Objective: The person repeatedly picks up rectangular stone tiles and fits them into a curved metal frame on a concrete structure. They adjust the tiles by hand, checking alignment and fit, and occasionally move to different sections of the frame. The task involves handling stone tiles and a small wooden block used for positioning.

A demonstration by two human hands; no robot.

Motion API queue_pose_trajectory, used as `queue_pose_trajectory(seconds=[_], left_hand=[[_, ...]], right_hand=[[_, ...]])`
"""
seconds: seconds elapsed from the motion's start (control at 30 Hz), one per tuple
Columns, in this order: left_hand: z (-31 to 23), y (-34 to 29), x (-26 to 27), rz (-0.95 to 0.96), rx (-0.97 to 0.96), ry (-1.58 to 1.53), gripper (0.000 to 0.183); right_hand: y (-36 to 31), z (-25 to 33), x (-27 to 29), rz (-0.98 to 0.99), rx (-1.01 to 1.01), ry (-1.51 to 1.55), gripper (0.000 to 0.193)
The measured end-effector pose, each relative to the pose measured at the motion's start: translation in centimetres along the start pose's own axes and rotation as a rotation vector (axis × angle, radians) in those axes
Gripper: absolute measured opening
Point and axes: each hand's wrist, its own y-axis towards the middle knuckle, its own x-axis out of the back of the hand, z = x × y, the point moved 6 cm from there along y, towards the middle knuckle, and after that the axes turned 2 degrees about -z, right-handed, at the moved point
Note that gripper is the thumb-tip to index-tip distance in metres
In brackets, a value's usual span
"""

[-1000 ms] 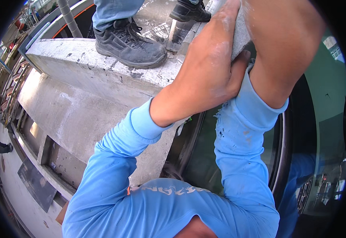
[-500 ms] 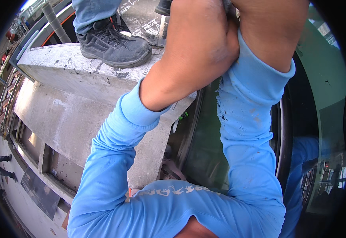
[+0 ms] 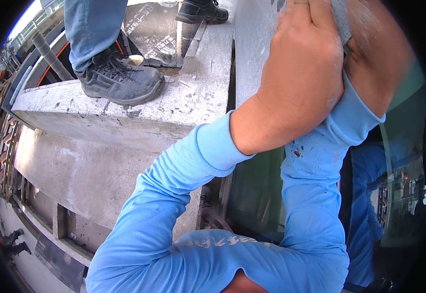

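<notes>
Both my arms, in light blue sleeves, reach up to the top of the view. My left hand (image 3: 306, 61) is closed, its fingers curled at the top edge against a grey dusty piece (image 3: 341, 20) whose kind I cannot make out. Beyond that piece, on its right, is my right hand (image 3: 373, 36), streaked with pale dust; its fingers are hidden. A grey, smooth wall face (image 3: 253, 46) rises just left of my left hand.
On the pale concrete ledge (image 3: 193, 100) at left stands another person in jeans and dark work shoes (image 3: 125, 80). Dark reflective glass (image 3: 257, 190) runs beneath and right of my arms. A lower walkway with another person's legs (image 3: 15, 244) lies at far left.
My hands have moved right, and the grey wall face and dusty piece have come into view. The other person's shoe appears farther left and lower, with a second shoe more visible.
</notes>
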Motion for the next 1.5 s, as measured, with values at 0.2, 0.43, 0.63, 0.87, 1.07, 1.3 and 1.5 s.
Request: queue_pose_trajectory(seconds=[0.2, 0.43, 0.63, 0.87, 1.07, 1.3, 1.5], left_hand=[[-1.4, -3.9, -2.2, 0.160, 0.117, 0.005, 0.068], [0.0, -6.7, -1.5, 0.124, 0.111, -0.031, 0.082], [1.4, -9.2, -1.5, 0.168, 0.146, -0.151, 0.077], [2.4, -14.2, 0.4, 0.177, 0.197, -0.085, 0.078], [3.3, -18.9, 3.9, 0.211, 0.239, -0.154, 0.083], [3.8, -23.9, 5.5, 0.102, 0.294, -0.181, 0.080], [3.7, -26.5, 6.4, 0.107, 0.269, -0.112, 0.072]], right_hand=[[-1.9, -0.5, 2.9, -0.126, -0.135, -0.086, 0.029], [-4.9, -2.6, 5.1, -0.172, -0.240, -0.388, 0.030], [-7.7, -3.0, 3.7, -0.260, -0.285, -0.236, 0.035], [-13.1, -2.1, 3.2, -0.326, -0.241, -0.233, 0.049], [-19.3, -1.3, 1.9, -0.261, -0.164, -0.317, 0.039], [-22.9, 0.8, 0.9, 0.304, 0.366, -0.750, 0.028], [-26.1, 0.5, 1.2, 0.075, -0.066, -0.576, 0.023]])
